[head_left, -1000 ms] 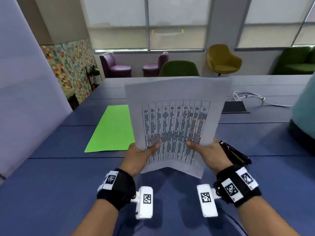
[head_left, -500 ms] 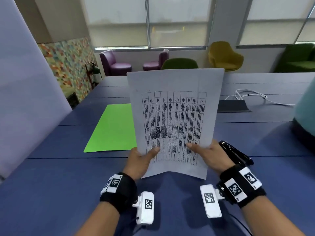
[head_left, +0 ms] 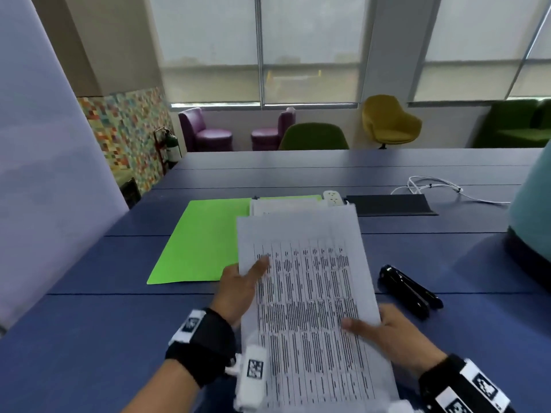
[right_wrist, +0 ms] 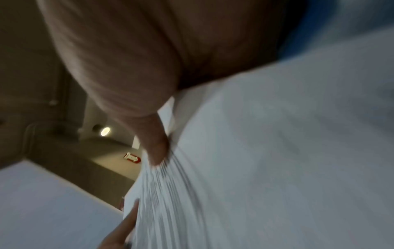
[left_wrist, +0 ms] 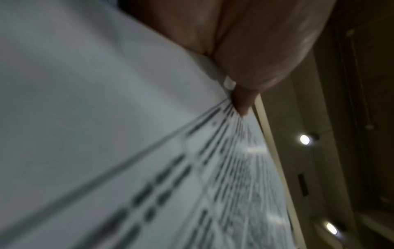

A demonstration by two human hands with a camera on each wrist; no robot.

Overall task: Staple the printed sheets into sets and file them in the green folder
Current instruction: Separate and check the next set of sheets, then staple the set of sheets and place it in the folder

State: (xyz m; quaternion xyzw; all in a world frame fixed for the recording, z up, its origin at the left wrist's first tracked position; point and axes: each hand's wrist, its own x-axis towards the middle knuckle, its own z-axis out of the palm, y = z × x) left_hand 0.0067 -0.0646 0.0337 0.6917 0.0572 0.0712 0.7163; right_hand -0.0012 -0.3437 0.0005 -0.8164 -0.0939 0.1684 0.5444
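Note:
I hold a set of printed sheets with a dense table on top, tilted low over the blue table. My left hand pinches its left edge, thumb on top of the print. My right hand pinches the right edge lower down. Both wrist views show a thumb pressed on the printed sheets. The green folder lies open behind the sheets with more white sheets on its right half. A black stapler lies on the table just right of the held sheets.
A white power strip and a black cable hatch sit behind the folder. A white cable lies at the far right. A teal object stands at the right edge, a pale partition on the left.
The sheets have dropped from upright in front of me to a low tilt toward the table. My left hand slid up the left edge; my right hand moved down the right edge.

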